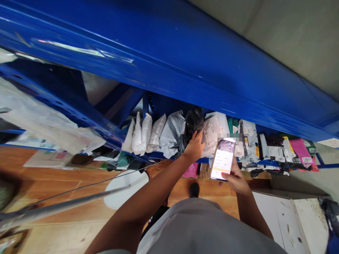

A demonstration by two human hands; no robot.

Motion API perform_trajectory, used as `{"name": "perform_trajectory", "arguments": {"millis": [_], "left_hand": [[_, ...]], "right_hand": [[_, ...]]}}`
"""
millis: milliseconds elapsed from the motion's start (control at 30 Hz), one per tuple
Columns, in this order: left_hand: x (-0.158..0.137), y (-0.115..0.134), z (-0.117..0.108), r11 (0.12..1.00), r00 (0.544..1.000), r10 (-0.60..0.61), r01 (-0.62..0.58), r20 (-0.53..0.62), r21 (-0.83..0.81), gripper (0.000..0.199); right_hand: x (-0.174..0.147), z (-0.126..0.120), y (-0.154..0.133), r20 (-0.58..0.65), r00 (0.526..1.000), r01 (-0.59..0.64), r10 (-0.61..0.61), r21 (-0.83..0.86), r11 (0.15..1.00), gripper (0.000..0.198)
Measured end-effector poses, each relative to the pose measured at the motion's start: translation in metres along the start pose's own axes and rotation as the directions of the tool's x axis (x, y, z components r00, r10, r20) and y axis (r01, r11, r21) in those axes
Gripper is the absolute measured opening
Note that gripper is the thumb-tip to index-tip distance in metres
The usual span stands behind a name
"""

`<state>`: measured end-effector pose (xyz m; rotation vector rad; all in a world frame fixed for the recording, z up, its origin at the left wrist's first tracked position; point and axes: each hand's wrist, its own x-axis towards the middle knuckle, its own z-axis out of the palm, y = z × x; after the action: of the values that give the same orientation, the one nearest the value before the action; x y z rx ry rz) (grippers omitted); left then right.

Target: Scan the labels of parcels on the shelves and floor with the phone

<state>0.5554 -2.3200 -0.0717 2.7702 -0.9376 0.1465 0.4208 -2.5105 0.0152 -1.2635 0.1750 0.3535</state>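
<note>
My left hand (195, 147) reaches onto the shelf, its stretched fingers resting against a black plastic parcel (194, 121). To the left of that parcel stand a grey mailer bag (171, 134) and several white mailers (146, 134). On its right is a pale pinkish parcel (210, 134) with a printed label. My right hand (235, 178) is closed around a smartphone (222, 159), thumb on the lower part of the lit screen. The screen shows a camera strip above lines of text too small to read.
A thick blue shelf beam (169, 63) crosses above the parcels. Farther right are more labelled mailers, including a pink one (300, 153). A slanting grey pole (79, 201) and a white round object (127, 188) are at lower left. White panels (278, 218) lie at lower right.
</note>
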Motion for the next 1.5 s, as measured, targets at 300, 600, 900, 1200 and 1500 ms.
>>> {"name": "perform_trajectory", "arguments": {"millis": [300,600,900,1200,1500], "left_hand": [[0.000,0.000,-0.002,1.000,1.000,0.005,-0.005,-0.004,0.022,0.027],[0.000,-0.001,0.004,1.000,0.999,0.012,-0.012,-0.040,0.002,0.026],[0.000,-0.001,0.008,1.000,0.996,0.026,-0.027,-0.090,-0.015,0.024],[-0.002,-0.002,0.010,1.000,0.998,0.028,-0.027,-0.063,0.013,0.028],[-0.005,-0.005,0.010,0.999,0.995,0.032,-0.030,-0.093,0.017,0.026]], "right_hand": [[0.000,0.000,-0.001,0.032,0.999,0.017,-0.016,-0.038,0.999,0.117],[0.006,0.006,0.004,-0.044,0.999,0.007,-0.006,0.031,0.999,0.111],[0.009,0.014,0.016,-0.024,0.994,0.104,-0.103,0.029,0.994,0.115],[0.022,0.019,0.024,-0.018,0.997,0.078,-0.076,0.104,0.992,0.105],[0.065,-0.012,0.031,0.057,0.997,-0.069,0.056,0.279,0.958,0.072]]}}
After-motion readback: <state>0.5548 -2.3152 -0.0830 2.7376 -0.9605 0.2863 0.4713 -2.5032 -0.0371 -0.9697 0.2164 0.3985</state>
